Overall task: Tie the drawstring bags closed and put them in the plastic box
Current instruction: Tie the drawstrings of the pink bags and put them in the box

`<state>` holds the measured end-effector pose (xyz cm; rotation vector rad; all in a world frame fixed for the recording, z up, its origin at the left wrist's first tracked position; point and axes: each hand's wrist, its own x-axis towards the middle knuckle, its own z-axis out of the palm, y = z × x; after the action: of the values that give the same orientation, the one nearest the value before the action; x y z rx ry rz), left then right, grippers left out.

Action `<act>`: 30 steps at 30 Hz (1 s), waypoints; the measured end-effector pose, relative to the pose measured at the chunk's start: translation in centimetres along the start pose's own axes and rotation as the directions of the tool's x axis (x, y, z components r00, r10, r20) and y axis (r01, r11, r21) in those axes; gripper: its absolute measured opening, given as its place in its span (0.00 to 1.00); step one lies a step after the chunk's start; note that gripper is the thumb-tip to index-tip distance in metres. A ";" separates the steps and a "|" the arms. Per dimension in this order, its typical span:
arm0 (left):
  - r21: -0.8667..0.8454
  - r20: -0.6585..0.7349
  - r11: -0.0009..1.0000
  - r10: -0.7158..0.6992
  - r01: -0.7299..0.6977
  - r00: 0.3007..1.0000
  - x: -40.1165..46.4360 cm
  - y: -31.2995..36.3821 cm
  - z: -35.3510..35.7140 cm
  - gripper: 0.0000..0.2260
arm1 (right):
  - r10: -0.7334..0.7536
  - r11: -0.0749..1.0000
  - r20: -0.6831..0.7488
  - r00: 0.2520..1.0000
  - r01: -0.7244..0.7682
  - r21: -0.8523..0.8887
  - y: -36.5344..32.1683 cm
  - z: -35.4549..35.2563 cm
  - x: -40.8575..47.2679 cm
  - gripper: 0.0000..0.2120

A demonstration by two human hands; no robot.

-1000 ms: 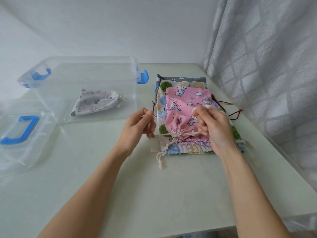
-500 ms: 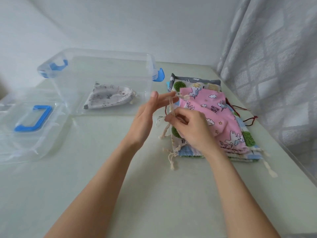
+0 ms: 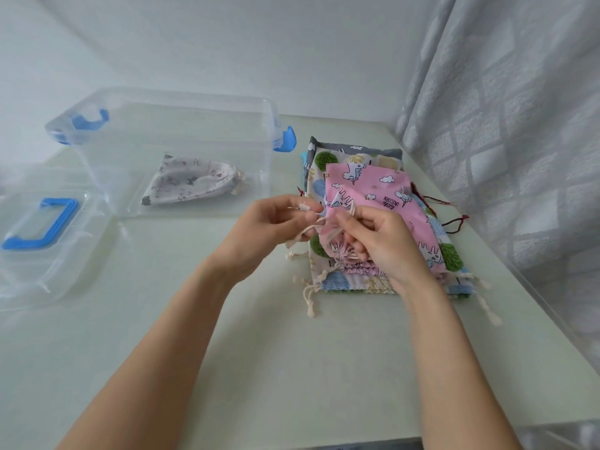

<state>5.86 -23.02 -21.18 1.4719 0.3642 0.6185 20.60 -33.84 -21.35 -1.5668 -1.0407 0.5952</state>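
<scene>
A pink unicorn drawstring bag (image 3: 383,193) lies on top of a stack of printed bags (image 3: 344,157) at the table's right side. Its mouth is gathered tight, facing me. My left hand (image 3: 272,225) pinches the cream drawstring (image 3: 308,228) by its end, just left of the bag's mouth. My right hand (image 3: 383,241) holds the gathered mouth and cord from the right, fingers curled around them. The clear plastic box (image 3: 181,102) with blue latches stands at the back left. A white printed bag (image 3: 191,181), tied shut, lies inside it.
The box's clear lid (image 3: 81,254) with a blue handle lies flat at the left edge. A grey patterned curtain (image 3: 506,125) hangs along the table's right side. Dark red cords (image 3: 454,220) stick out from the stack toward the curtain. Loose cream cord ends (image 3: 310,295) trail off the stack's front.
The pink bag's mouth was pulled shut with cords stretched sideways; my hands then came together at the mouth, working the cord. The camera view shifted slightly.
</scene>
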 end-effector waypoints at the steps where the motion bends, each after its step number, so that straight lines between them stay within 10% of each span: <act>1: 0.012 0.017 1.000 -0.026 0.025 1.000 0.0 0.0 0.0 0.05 | 0.006 1.000 0.005 1.000 -0.006 0.022 -0.1 -0.1 0.0 0.12; 10: 0.539 0.069 0.804 0.254 -0.250 0.965 0.1 -1.5 1.5 0.13 | -0.079 0.987 0.146 0.986 0.057 0.152 -1.1 -0.5 -0.7 0.06; 17: 0.278 -0.078 0.957 0.112 -0.086 0.991 0.1 -1.1 1.4 0.05 | -0.385 0.857 -0.006 0.923 0.355 -0.374 0.1 -0.6 -0.2 0.05; 30: 0.225 0.159 0.974 -0.010 -0.027 0.987 0.0 -1.1 0.3 0.03 | -0.536 0.817 0.030 0.844 0.528 -0.231 0.0 -0.4 0.0 0.07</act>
<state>6.21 -23.30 -22.26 1.7303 0.3109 0.4728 20.94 -34.02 -21.27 -1.3792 -1.4894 0.0543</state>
